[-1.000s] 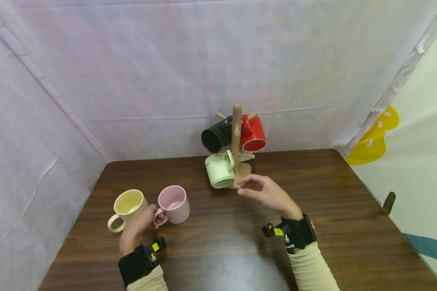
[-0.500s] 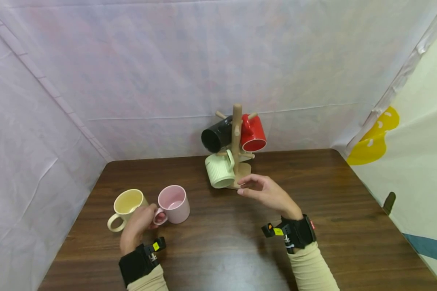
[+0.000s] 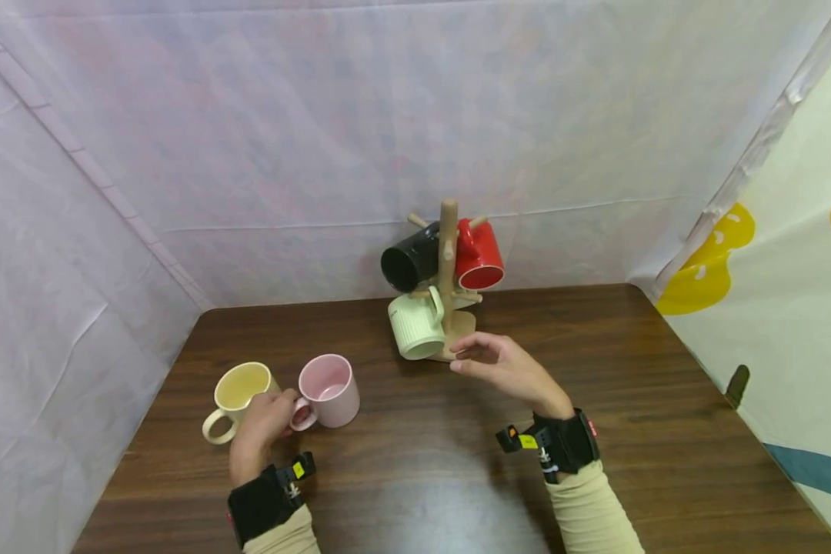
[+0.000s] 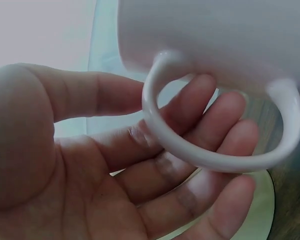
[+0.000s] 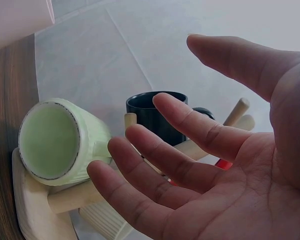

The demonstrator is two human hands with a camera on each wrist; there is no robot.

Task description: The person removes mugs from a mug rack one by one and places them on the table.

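A pink mug stands upright on the table at the left. My left hand is at its handle: the thumb meets the handle's edge, and the spread, slightly bent fingers lie behind the loop, as the left wrist view shows. Just left of this hand is a yellow mug, partly hidden by it. My right hand hovers in front of the wooden mug stand, fingers loosely bent and holding nothing. Nearest to it hangs a ribbed pale green mug, its mouth tilted down.
Higher on the stand hang a black mug and a red mug. A further ribbed mug shows low on the stand in the right wrist view. Behind the dark wood table rises a pale cloth wall.
Both hands keep nearly the same place. Less of the left fingertips shows through the pink mug's handle than before. The mugs have not moved.
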